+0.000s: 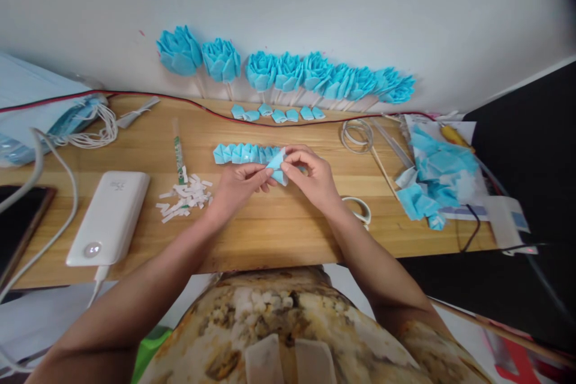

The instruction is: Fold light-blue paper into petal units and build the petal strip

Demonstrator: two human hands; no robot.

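Between both hands, over the middle of the table, is a folded light-blue paper piece (278, 165) with a pale edge. My left hand (245, 185) pinches its lower left side between thumb and fingers. My right hand (311, 175) grips its right edge with thumb and forefinger. Just behind them, a row of folded blue petals (243, 153) lies on the wood, its right end partly hidden by the hands. Farther back, several loose blue petals (279, 115) lie near the wall.
Blue paper flowers (261, 71) on sticks lean against the wall. Left are white paper strips (186, 197), a power bank (110, 216) and a phone (22, 216). Right are tape rolls (357, 135), a stick (383, 165) and a bag of blue pieces (445, 159). A red-black cable (202, 109) crosses behind.
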